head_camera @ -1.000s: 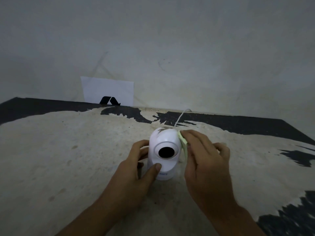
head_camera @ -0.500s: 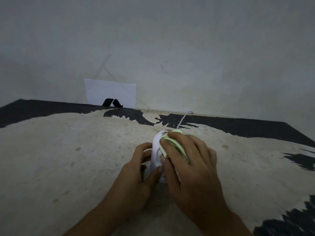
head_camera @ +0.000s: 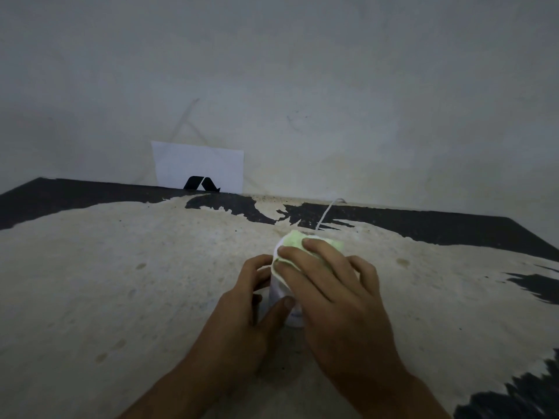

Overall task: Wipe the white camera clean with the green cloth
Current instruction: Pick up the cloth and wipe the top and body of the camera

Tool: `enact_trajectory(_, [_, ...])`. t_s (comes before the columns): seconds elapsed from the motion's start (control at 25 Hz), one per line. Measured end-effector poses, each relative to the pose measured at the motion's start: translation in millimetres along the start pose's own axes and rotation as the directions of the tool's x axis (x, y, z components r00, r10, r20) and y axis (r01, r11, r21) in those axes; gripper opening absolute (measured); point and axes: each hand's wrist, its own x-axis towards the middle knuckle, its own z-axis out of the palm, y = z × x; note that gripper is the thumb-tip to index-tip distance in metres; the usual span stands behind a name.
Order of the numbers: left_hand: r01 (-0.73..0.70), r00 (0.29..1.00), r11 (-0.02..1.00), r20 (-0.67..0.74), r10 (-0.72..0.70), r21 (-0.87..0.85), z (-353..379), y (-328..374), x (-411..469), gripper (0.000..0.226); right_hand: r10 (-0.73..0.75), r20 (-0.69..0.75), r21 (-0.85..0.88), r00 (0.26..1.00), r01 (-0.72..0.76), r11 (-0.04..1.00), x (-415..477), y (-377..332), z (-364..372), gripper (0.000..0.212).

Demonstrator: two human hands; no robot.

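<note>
The white camera (head_camera: pixel 279 289) stands upright on the worn table, mostly hidden behind my hands. My left hand (head_camera: pixel 242 313) wraps around its lower body, thumb at the front and fingers round the left side. My right hand (head_camera: pixel 329 294) presses the green cloth (head_camera: pixel 295 241) flat over the camera's rounded head and front, so the dark lens is covered. A thin white cable (head_camera: pixel 325 214) runs from behind the camera to the wall.
The table top (head_camera: pixel 121 282) is pale and worn, with black patches along the back edge and at the right. A white paper with a black logo (head_camera: pixel 198 169) leans against the wall at the back left.
My right hand moved the green cloth from the camera's right side across its front and over its top, covering the lens. My left hand kept its hold on the base.
</note>
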Motion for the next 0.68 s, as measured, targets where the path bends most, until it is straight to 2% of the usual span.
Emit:
enact_trajectory(0.08, [0.004,1.000,0.999,0.001,-0.004,0.038,1,-1,0,0.049,0.104,-0.075,0.007,0.992,-0.103,0.995,2,10,-3,0.038])
enact_trajectory(0.16, [0.006,1.000,0.999,0.004,-0.006,0.047,2,-2,1,0.049,0.224,-0.104,0.041,0.969,-0.221,0.974,1,13,-4,0.052])
enact_trajectory(0.2, [0.007,1.000,0.999,0.003,-0.007,0.045,2,-2,1,0.048,0.220,-0.106,0.049,0.970,-0.215,0.975,1,11,-3,0.048])
enact_trajectory(0.28, [0.008,1.000,1.000,-0.002,-0.008,0.026,1,-1,0,0.044,0.096,-0.066,0.062,0.993,-0.092,0.994,-1,3,2,0.034])
enact_trajectory(0.36, [-0.004,1.000,1.000,-0.013,0.004,0.000,1,-2,0,0.046,0.013,0.015,0.102,1.000,-0.015,0.995,-2,1,5,0.046])
enact_trajectory(0.4, [-0.008,1.000,1.000,-0.008,0.008,0.001,1,-2,0,0.048,0.038,0.000,0.116,0.999,-0.037,0.993,-1,5,5,0.045])
enact_trajectory(0.48, [-0.010,1.000,1.000,0.011,0.010,0.013,0,-4,-1,0.049,0.177,-0.097,0.176,0.980,-0.158,0.972,0,14,4,0.041])
enact_trajectory(0.56, [-0.015,1.000,1.000,0.015,0.015,0.007,1,-4,0,0.050,0.262,-0.142,0.247,0.955,-0.223,0.943,-2,23,3,0.058])
enact_trajectory(0.68, [-0.002,1.000,1.000,0.016,0.002,-0.005,1,-3,0,0.059,0.150,-0.154,0.269,0.977,-0.105,0.957,-9,30,2,0.048])
